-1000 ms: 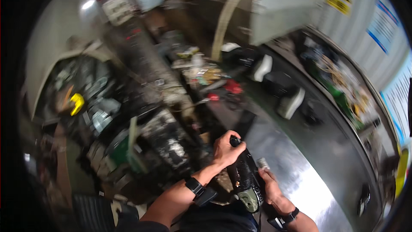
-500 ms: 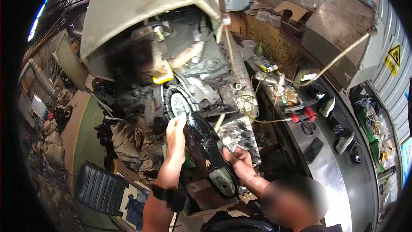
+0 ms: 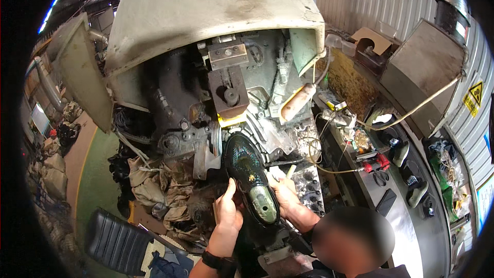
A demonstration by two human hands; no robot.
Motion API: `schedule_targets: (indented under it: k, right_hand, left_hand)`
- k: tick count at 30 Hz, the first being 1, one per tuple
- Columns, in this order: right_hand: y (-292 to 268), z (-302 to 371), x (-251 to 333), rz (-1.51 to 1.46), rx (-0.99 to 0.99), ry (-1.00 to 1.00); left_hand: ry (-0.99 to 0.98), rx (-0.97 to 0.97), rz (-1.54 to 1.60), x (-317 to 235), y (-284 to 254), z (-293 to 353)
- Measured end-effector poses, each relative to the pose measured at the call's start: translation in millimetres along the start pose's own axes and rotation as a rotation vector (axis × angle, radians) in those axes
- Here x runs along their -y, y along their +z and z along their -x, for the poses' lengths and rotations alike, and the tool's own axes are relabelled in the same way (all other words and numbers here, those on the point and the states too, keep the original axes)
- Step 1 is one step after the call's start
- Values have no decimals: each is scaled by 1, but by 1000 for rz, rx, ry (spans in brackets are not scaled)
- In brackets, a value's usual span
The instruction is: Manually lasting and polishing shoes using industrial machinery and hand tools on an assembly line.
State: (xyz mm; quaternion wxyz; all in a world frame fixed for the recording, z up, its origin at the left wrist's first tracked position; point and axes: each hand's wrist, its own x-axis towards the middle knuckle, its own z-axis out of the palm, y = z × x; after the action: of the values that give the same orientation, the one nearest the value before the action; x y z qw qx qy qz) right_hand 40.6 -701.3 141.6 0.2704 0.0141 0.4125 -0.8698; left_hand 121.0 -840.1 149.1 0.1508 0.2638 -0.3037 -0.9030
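Observation:
A glossy black shoe upper (image 3: 246, 162) is stretched on a greenish last (image 3: 264, 205) with a small round hole in its heel end. Its toe points away from me, among the metal parts at the front of a machine (image 3: 229, 90). My left hand (image 3: 228, 211) is closed on the left side near the heel, thumb on top and the other fingers partly hidden. From the right, my right hand (image 3: 287, 199) grips the opposite side. A yellow piece (image 3: 231, 120) of the machine sits just beyond the toe.
A large cream hood (image 3: 216, 5) arches over the machine. At right, a metal bench (image 3: 370, 201) holds a red-handled tool (image 3: 378, 163), a dark phone (image 3: 386, 202) and several shoes. A black chair (image 3: 113, 234) and cloth sacks (image 3: 149, 185) are at left.
The shoe upper on its last has moved away from me, toe now at the machine's front. My left hand has shifted from the toe to the heel side. The view has also shifted.

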Motion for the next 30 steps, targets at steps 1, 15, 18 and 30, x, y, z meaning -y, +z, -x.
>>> schedule_targets:
  k: [1, 15, 18, 30]
  right_hand:
    - [8, -1, 5, 0, -14, 1]
    - [-22, -47, -12, -24, 64, -47]
    - [-18, -46, -13, -26, 6, -23]
    - [-46, -58, -34, -13, 9, -30]
  left_hand:
    - [-1, -27, -16, -1, -2, -7]
    - [299, -325, -59, 47, 7, -47]
    - [340, -382, 33, 60, 6, -56]
    - [411, -343, 120, 74, 11, -63]
